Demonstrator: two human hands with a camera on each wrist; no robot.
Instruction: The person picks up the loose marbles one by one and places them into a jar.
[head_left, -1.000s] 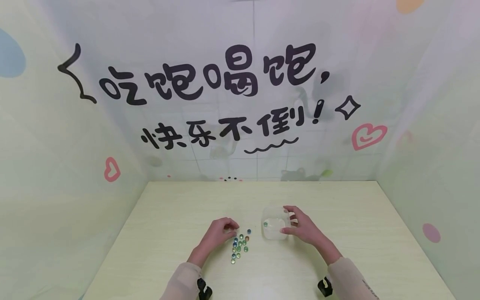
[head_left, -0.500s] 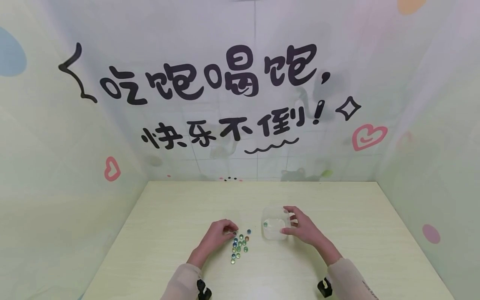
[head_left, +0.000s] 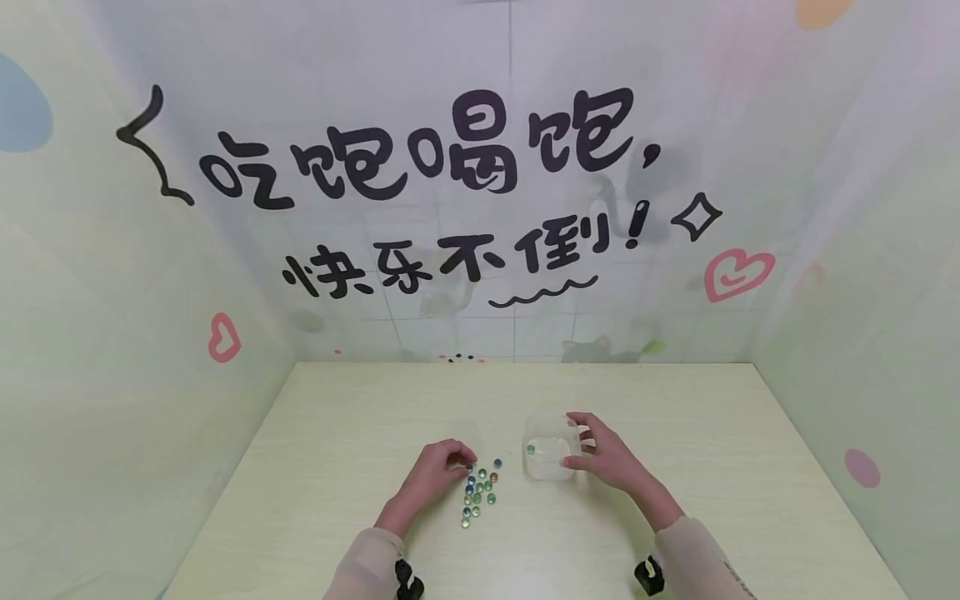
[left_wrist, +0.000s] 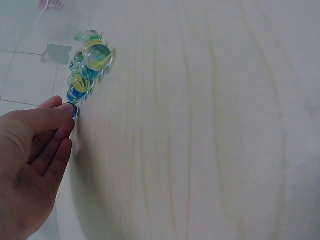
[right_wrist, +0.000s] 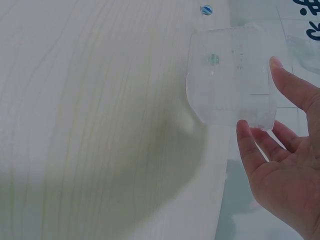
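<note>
My left hand is at the far left end of a group of glass marbles. Its thumb and forefinger pinch a dark blue marble, partly covered by the fingertips in the left wrist view. Most of the group is green, with some blue, yellowish and one orange-red marble. To the right stands a clear plastic box, with one green marble inside. My right hand grips this box by its right side, thumb and fingers spread round the wall.
One blue marble lies a little apart, between the group and the box. The pale wood-grain table ends at a printed back wall, with side walls left and right.
My left fingertips have come down slightly toward me, and a dark blue marble now shows between them. The right hand and box have stayed put.
</note>
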